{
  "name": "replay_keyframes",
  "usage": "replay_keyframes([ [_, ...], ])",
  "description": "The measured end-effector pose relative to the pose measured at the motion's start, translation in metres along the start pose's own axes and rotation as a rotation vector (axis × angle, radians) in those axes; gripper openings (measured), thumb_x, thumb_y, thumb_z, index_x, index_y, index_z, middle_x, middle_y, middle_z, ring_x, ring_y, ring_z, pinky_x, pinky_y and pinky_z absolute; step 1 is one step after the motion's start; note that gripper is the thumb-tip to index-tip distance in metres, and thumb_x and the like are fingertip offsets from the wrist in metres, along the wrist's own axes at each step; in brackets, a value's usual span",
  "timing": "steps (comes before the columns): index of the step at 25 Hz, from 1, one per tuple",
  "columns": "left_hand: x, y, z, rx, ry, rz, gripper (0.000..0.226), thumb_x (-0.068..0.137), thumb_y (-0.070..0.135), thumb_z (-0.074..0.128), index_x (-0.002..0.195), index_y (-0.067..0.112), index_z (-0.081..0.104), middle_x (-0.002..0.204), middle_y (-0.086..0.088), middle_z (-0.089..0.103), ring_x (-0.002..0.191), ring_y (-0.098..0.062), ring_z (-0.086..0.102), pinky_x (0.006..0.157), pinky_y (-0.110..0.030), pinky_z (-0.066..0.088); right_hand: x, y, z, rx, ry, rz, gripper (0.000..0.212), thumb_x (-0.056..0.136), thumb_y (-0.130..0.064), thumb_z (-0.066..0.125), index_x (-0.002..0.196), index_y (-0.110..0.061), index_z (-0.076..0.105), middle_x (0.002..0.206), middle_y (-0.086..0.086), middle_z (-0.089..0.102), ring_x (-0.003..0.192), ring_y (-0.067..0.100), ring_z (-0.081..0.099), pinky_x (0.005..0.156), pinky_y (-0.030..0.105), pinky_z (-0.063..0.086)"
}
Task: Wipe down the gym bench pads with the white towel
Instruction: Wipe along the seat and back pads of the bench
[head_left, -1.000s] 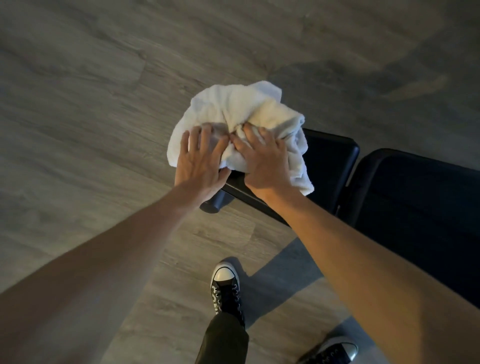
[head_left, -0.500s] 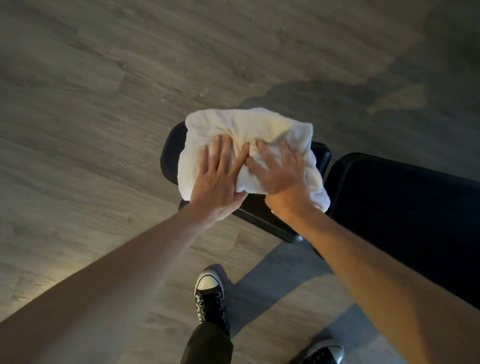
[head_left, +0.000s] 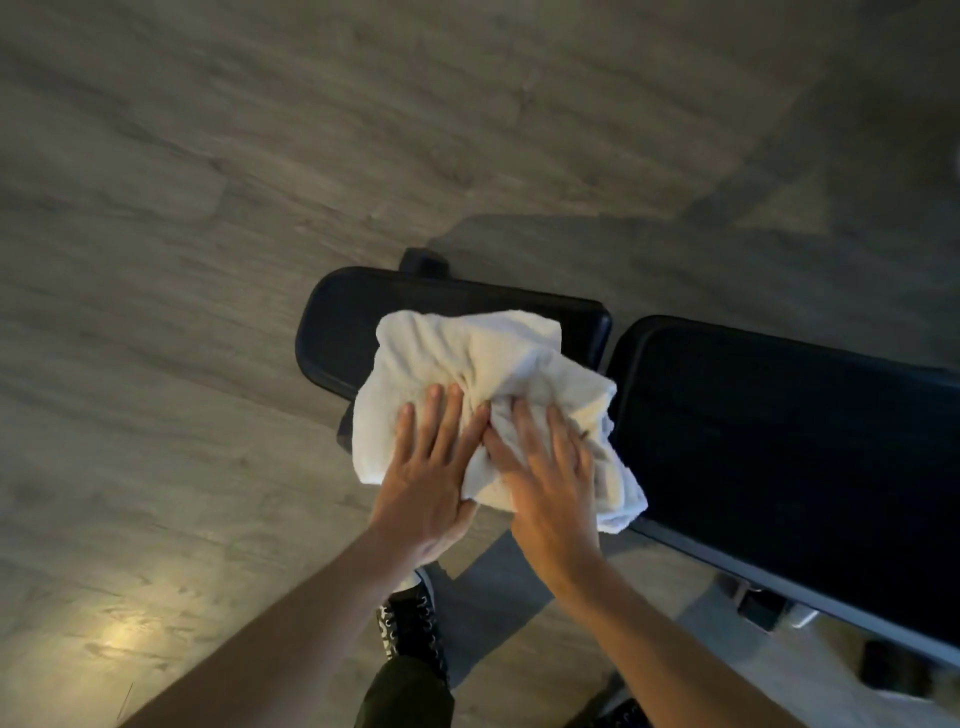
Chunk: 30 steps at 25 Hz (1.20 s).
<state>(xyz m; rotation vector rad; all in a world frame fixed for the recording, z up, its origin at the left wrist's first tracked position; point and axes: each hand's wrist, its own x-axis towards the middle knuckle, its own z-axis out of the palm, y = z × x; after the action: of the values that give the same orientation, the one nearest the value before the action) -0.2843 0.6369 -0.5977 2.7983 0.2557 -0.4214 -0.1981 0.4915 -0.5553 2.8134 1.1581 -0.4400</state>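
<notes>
Head view: white towel (head_left: 467, 364) under both flat hands (head_left: 488, 467) on seat pad (head_left: 343, 322).

The white towel (head_left: 483, 379) covers the near right part of the small seat pad (head_left: 343, 322), and the pad surface beneath the flat left hand (head_left: 431, 478) and right hand (head_left: 550, 483) is hidden. The long back pad (head_left: 779, 447), right of the hands, is cut off by the right edge. Below the wrists, a black shoe (head_left: 415, 623) is partly hidden by the left forearm; the frame parts under the long pad are blurred.
</notes>
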Motion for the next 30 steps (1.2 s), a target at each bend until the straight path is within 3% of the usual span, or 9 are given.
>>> replay_keyframes([
  [3,0.001,0.011,-0.002,0.008,-0.066,0.025,0.107,0.083,0.052,0.057,0.163,0.014,-0.004,0.171,-0.022,0.000,0.157,-0.044,-0.001,0.124,-0.064,0.014,-0.011,0.010,-0.002,-0.002,-0.038,0.025,0.082,0.081,-0.022,0.061,0.157,-0.034,0.034,0.168,0.006,0.031,0.150,0.040,0.033,0.113,0.061,0.035],
  [6,0.045,0.015,-0.022,0.022,-0.059,-0.007,0.102,0.089,0.055,0.046,0.161,0.017,-0.015,0.171,-0.021,-0.008,0.157,-0.042,-0.009,0.126,-0.061,0.003,0.029,0.037,-0.016,0.057,-0.076,0.026,0.081,0.083,-0.019,0.050,0.159,-0.038,0.027,0.171,0.004,0.020,0.154,0.041,0.023,0.117,0.062,0.032],
  [10,0.121,0.022,-0.054,0.023,-0.102,-0.077,0.089,0.101,0.054,0.035,0.159,0.020,-0.023,0.170,-0.020,-0.017,0.156,-0.040,-0.016,0.125,-0.061,-0.006,0.101,0.087,-0.036,-0.002,-0.101,-0.055,0.094,0.081,-0.009,0.073,0.156,-0.042,0.026,0.172,0.002,0.011,0.155,0.038,0.015,0.120,0.058,0.028],
  [13,0.145,0.028,-0.066,0.015,-0.160,-0.113,0.085,0.102,0.055,0.029,0.158,0.020,-0.025,0.169,-0.019,-0.018,0.155,-0.040,-0.017,0.124,-0.061,-0.008,0.123,0.101,-0.047,-0.008,-0.134,-0.062,0.093,0.082,-0.010,0.073,0.154,-0.045,0.025,0.171,0.001,0.011,0.153,0.035,0.020,0.113,0.052,0.035],
  [19,0.070,0.052,-0.032,-0.022,-0.038,0.001,0.090,0.097,0.048,0.040,0.161,0.017,-0.015,0.170,-0.021,-0.009,0.156,-0.042,-0.011,0.125,-0.062,0.002,0.031,0.071,-0.037,0.076,0.003,0.046,0.086,0.081,-0.011,0.074,0.155,-0.033,0.036,0.169,0.009,0.025,0.150,0.039,0.030,0.116,0.056,0.036],
  [23,0.005,0.095,0.005,-0.072,0.004,0.091,0.099,0.090,0.051,0.057,0.164,0.013,0.003,0.170,-0.022,0.006,0.157,-0.044,0.002,0.124,-0.064,0.012,-0.058,0.070,-0.020,0.049,0.011,0.113,0.098,0.061,-0.009,0.088,0.149,-0.031,0.051,0.163,0.008,0.041,0.146,0.042,0.041,0.109,0.059,0.043],
  [26,0.003,0.131,0.013,-0.064,-0.006,0.167,0.098,0.091,0.054,0.055,0.164,0.013,0.004,0.170,-0.023,0.004,0.157,-0.045,0.000,0.124,-0.064,0.010,-0.093,0.094,-0.014,0.075,0.010,0.204,0.104,0.058,-0.004,0.091,0.149,-0.035,0.052,0.164,0.006,0.039,0.147,0.043,0.038,0.111,0.062,0.042],
  [30,0.054,0.158,-0.008,-0.034,-0.020,0.160,0.094,0.096,0.054,0.049,0.163,0.016,-0.006,0.171,-0.022,-0.001,0.157,-0.044,-0.004,0.126,-0.062,0.006,-0.069,0.138,-0.024,0.141,0.060,0.271,0.107,0.066,-0.002,0.085,0.154,-0.042,0.039,0.170,-0.003,0.024,0.156,0.038,0.019,0.119,0.061,0.030],
])
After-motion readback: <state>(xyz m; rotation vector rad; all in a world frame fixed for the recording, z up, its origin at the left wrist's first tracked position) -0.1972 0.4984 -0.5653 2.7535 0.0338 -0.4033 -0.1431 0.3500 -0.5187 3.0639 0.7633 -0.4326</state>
